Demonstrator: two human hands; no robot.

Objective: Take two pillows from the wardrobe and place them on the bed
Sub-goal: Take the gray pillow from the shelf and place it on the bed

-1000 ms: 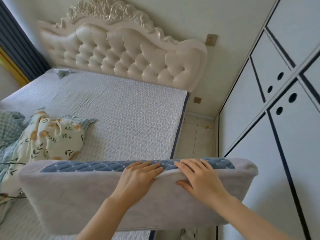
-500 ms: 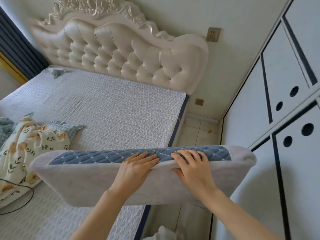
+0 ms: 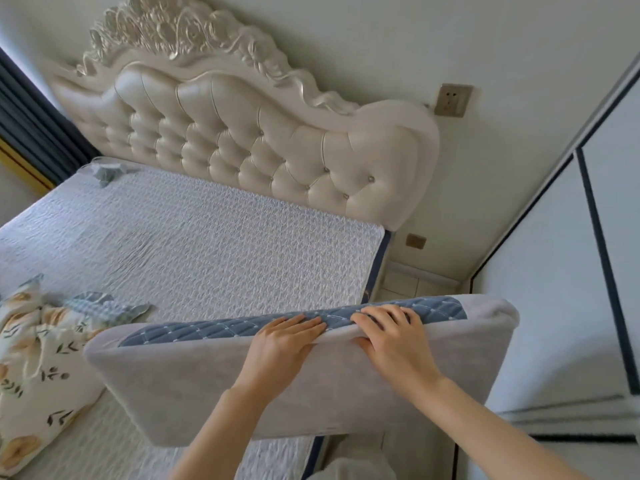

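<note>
The long grey plush pillow with a blue quilted top point(image 3: 214, 382) has been carried nearer the tufted cream headboard point(image 3: 263, 147), gripped by both hands, left hand point(image 3: 280, 344) and right hand point(image 3: 391, 337); placement seems imminent.

tufted headboard point(image 3: 242, 143), wall socket point(image 3: 453, 100), floral bedding point(image 3: 38, 368), dark curtain point(image 3: 31, 133)

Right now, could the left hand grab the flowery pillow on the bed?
Probably not yet. The left hand is busy, its grip closed on the grey pillow with the right hand. That pillow hangs between it and the flowery pillow; letting go first would likely free the way.
</note>
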